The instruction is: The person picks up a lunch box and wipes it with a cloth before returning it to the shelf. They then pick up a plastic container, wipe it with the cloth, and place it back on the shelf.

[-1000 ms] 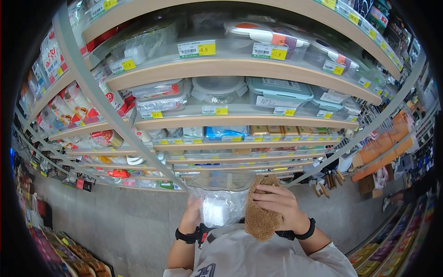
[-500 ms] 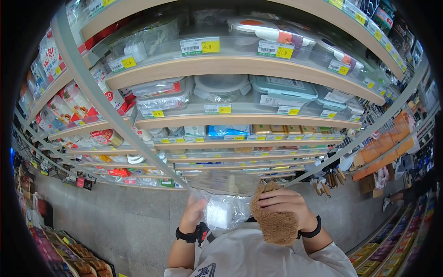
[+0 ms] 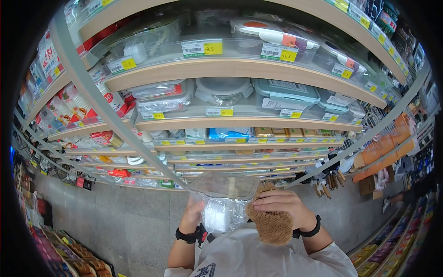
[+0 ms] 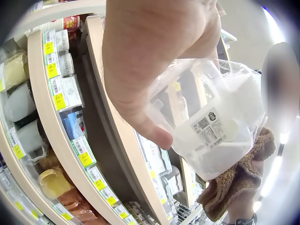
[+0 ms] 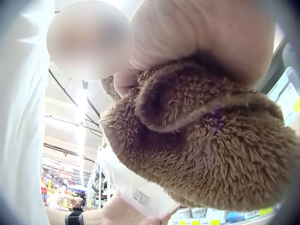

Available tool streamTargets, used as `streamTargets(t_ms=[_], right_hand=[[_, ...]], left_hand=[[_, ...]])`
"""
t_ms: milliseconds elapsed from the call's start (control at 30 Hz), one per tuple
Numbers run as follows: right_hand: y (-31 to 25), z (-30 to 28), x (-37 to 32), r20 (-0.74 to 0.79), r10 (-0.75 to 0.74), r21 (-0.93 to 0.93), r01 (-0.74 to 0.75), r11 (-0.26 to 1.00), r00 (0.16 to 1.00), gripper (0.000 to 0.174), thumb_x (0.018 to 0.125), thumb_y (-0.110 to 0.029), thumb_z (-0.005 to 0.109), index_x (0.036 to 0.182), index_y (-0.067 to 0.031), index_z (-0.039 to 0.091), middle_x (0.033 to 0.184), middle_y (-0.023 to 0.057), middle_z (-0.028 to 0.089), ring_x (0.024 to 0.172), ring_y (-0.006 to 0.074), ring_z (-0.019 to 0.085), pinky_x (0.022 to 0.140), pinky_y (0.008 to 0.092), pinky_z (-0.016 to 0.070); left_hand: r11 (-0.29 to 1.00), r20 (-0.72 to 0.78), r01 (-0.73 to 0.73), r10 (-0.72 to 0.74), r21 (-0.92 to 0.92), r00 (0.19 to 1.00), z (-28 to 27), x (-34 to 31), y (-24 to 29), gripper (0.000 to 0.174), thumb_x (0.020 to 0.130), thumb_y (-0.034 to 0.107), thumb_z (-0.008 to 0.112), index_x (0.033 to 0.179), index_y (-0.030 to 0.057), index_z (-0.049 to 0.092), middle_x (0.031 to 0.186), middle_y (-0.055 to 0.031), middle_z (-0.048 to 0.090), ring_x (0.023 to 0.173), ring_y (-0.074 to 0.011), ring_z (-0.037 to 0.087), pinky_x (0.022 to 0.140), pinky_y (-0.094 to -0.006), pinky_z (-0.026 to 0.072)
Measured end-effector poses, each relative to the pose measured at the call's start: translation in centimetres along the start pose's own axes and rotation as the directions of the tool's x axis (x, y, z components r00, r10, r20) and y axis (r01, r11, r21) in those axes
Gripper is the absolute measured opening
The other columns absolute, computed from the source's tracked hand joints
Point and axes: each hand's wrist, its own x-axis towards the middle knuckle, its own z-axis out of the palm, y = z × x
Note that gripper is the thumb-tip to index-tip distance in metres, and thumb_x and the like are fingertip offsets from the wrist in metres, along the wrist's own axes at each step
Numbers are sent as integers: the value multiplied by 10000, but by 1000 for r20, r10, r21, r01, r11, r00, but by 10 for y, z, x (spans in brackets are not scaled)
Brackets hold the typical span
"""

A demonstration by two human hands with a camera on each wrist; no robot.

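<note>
The box [image 3: 217, 210] sits in the left hand [image 3: 194, 213] before the shirt [image 3: 249, 251], and the cloth [image 3: 273, 225] is in the right hand [image 3: 288, 205], just right of the box. Beyond both hands rises the rack [image 3: 240, 122], tubs [image 3: 224, 90] on one shelf, price tags [image 3: 201, 48] along the edges. More goods [image 3: 76, 101] lie left of the left post [image 3: 87, 87]; floor [image 3: 138, 207] lies below.

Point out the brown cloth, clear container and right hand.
Brown cloth [image 5: 211, 154]: right wrist view, shaggy surface.
Clear container [image 4: 207, 129]: left wrist view, labelled face.
Right hand [image 3: 288, 207]: head view, back near knuckles.
</note>
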Motion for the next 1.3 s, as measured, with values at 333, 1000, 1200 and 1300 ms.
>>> streamTargets(t_ms=[333, 1000, 1200, 1300], right_hand=[[19, -3, 0, -103, 45, -44, -50, 998, 994, 469, 660, -179, 768, 1089, -20, 669, 1088, 135, 665, 1055, 330, 617, 897, 411, 492], [6, 0, 7, -53, 102, 217, -88, 972, 993, 478, 652, -225, 792, 1041, 16, 653, 1191, 142, 632, 1141, 339, 570, 958, 439, 441], [2, -2, 12, 36, -15, 236, 6, 972, 999, 523, 638, -294, 811, 1047, -8, 655, 1206, 134, 626, 1148, 341, 556, 948, 452, 442], [1, -4, 13, 40, -58, 226, 48, 973, 998, 527, 629, -297, 821, 1043, -15, 657, 1206, 140, 625, 1136, 344, 561, 942, 458, 445]], left_hand=[[986, -40, 125, -130, -108, 991, 1, -1, 7, 865, 697, 376, 736, 1361, -19, 348, 1296, -167, 489, 1189, -264, 497, 994, -389, 412], [967, -20, 142, -150, -212, 989, -33, -4, -21, 495, 956, 330, 406, 1305, -19, 436, 1242, -186, 555, 1094, -293, 578, 918, -409, 501], [996, 15, 38, -37, -82, 999, -25, 1, -14, 502, 962, 323, 429, 1331, -16, 399, 1252, -170, 542, 1092, -272, 573, 920, -393, 499], [1000, 43, -5, 6, -27, 999, -20, 4, -13, 532, 953, 349, 458, 1339, -10, 389, 1262, -162, 532, 1101, -272, 566, 922, -393, 498]])
